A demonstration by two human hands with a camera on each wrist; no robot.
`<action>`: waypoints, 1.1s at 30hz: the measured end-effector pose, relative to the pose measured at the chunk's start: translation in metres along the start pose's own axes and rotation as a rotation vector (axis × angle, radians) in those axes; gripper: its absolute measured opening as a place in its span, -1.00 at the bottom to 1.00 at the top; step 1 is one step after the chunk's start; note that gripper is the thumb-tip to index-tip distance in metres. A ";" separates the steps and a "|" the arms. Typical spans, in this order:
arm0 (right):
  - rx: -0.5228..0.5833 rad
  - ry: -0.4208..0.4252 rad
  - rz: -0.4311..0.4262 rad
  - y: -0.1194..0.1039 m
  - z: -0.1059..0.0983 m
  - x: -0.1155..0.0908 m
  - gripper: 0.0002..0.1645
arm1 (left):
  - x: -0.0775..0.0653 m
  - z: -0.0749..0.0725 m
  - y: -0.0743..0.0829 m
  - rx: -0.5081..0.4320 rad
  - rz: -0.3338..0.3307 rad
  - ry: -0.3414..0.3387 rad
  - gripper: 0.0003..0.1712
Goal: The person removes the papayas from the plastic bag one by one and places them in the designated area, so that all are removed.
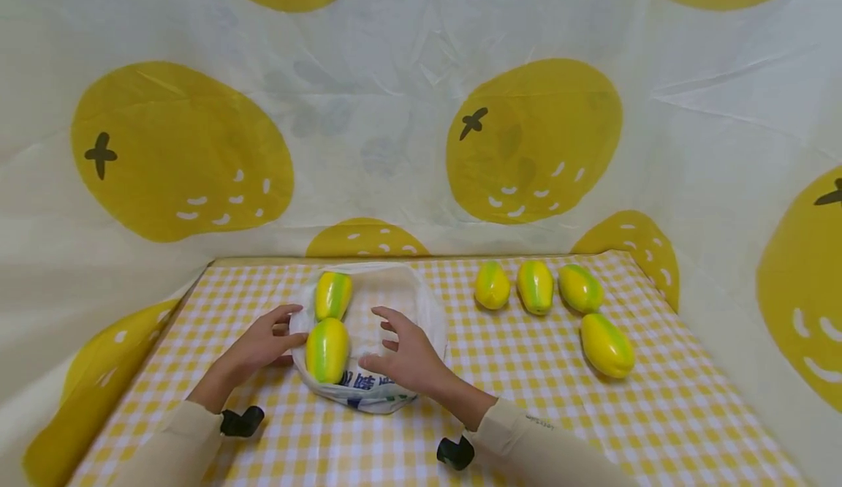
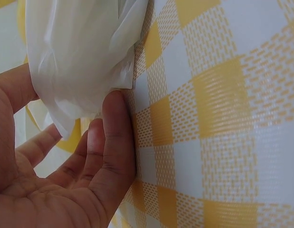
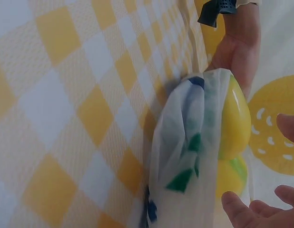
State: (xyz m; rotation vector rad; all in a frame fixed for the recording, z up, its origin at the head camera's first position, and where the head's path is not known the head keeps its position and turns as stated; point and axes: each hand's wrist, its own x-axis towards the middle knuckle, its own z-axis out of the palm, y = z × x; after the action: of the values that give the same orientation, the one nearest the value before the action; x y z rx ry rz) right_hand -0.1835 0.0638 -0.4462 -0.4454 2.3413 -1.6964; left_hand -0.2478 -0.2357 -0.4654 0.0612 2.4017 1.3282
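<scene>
An opened white plastic bag [image 1: 430, 311] with blue lettering stands on the table with its mouth up. Two yellow-and-green papayas lie inside along its left side, the nearer papaya [image 1: 327, 351] in front of the farther papaya [image 1: 333, 295]. My left hand [image 1: 263, 341] is at the bag's left rim, its fingers loosely bent against the outside of the thin plastic [image 2: 80, 57]. Over the right part of the bag's mouth hovers my right hand [image 1: 408, 352], fingers spread and nothing in them. In the right wrist view, its fingertips [image 3: 232, 204] overlap a papaya [image 3: 231, 178].
To the right of the bag, three papayas stand in a row at the back: a left one [image 1: 492, 286], a middle one [image 1: 536, 287] and a right one [image 1: 580, 289]. Another papaya [image 1: 607, 346] lies nearer. A checked yellow cloth [image 1: 513, 370] covers the table; a printed curtain [image 1: 368, 129] hangs behind.
</scene>
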 end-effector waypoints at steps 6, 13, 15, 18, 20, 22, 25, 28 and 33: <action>0.005 -0.003 0.022 -0.003 0.019 0.011 -0.04 | 0.002 -0.001 -0.002 0.023 0.002 0.001 -0.04; -0.017 0.026 0.026 -0.009 0.044 0.024 -0.01 | -0.001 -0.002 -0.003 0.019 0.010 0.003 -0.03; -0.028 0.032 0.020 -0.009 0.050 0.027 -0.01 | 0.000 -0.002 -0.003 0.021 0.011 0.001 -0.03; -0.077 0.050 0.014 -0.008 0.059 0.032 -0.03 | 0.001 -0.001 -0.002 0.021 0.007 -0.004 -0.02; -0.140 0.064 0.006 -0.007 0.064 0.036 -0.05 | 0.001 -0.002 -0.001 0.013 0.013 -0.006 -0.03; -0.207 0.077 0.003 -0.006 0.069 0.039 -0.03 | 0.000 -0.001 0.000 0.004 0.022 -0.009 -0.04; -0.269 0.098 0.022 -0.004 0.074 0.042 0.02 | -0.001 -0.001 0.001 -0.006 0.029 -0.011 -0.05; -0.278 0.110 0.043 -0.005 0.076 0.043 0.06 | -0.001 0.000 0.002 -0.011 0.026 -0.014 -0.05; -0.262 0.112 0.048 -0.004 0.078 0.046 0.03 | 0.000 0.000 0.002 -0.014 0.012 -0.009 -0.05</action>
State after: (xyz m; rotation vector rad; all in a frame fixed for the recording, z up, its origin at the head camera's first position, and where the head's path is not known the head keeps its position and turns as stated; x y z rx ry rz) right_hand -0.1984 -0.0231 -0.4669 -0.3423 2.6460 -1.4338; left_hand -0.2485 -0.2351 -0.4640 0.0775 2.3882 1.3472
